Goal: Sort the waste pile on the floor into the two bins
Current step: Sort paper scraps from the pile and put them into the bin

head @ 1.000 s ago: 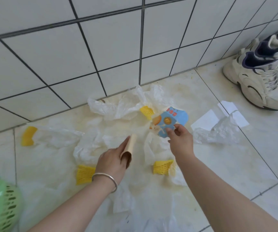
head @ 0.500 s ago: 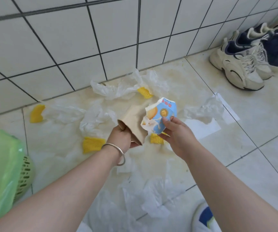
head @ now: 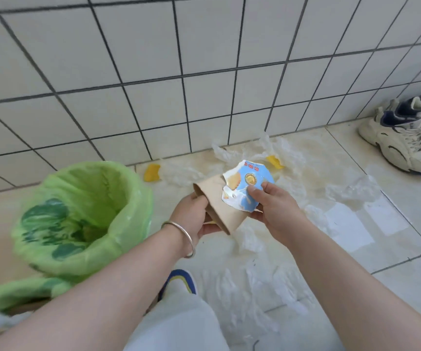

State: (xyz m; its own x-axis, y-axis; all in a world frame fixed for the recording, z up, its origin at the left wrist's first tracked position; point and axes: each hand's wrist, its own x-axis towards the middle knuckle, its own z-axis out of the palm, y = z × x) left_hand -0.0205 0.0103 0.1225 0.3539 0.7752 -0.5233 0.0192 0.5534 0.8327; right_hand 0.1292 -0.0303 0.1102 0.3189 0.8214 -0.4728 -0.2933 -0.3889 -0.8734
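My left hand [head: 191, 216] grips a brown cardboard tube [head: 214, 201], held above the floor in the middle of the view. My right hand [head: 272, 206] pinches a torn blue snack wrapper [head: 248, 182] right against the tube's upper side. A bin lined with a green bag [head: 82, 211] stands open to the left of my hands. Crumpled clear plastic bags [head: 348, 191] and yellow foam nets [head: 151, 172] lie scattered on the floor by the wall. Only one bin is in view.
A white tiled wall [head: 204, 72] rises behind the pile. A pair of white and navy sneakers [head: 404, 140] sits at the far right. White paper sheets [head: 348, 224] lie on the floor to the right. My own shoe [head: 179, 282] is below my hands.
Both hands rose from the pile with the tube and wrapper. The view swung left, and the green-lined bin now fills the left side.
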